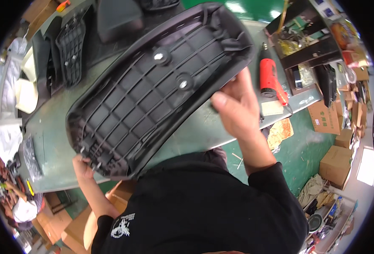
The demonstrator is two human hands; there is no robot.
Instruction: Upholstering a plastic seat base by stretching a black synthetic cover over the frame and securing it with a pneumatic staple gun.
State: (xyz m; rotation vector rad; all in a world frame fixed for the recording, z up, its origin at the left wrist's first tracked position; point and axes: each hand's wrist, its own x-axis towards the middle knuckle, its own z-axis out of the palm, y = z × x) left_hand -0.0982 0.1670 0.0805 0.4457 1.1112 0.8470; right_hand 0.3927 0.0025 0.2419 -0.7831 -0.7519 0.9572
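pinching blk seat (127, 101) w/ l grip (82, 167); r grip (241, 111) unclear, seat blocks; heat gun (268, 76) nr.

They've got a basic black T-shirt (204, 207) on with short, roomy sleeves (273, 182), plus a white print (121, 227) on the left chest, kinda jagged emblem with lettering. Left hand (83, 166) and right hand (241, 112) are both bare.

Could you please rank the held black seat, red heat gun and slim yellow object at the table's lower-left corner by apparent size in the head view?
1. Held black seat
2. Red heat gun
3. Yellow object
The seat looks nearest, but gaps are clear.
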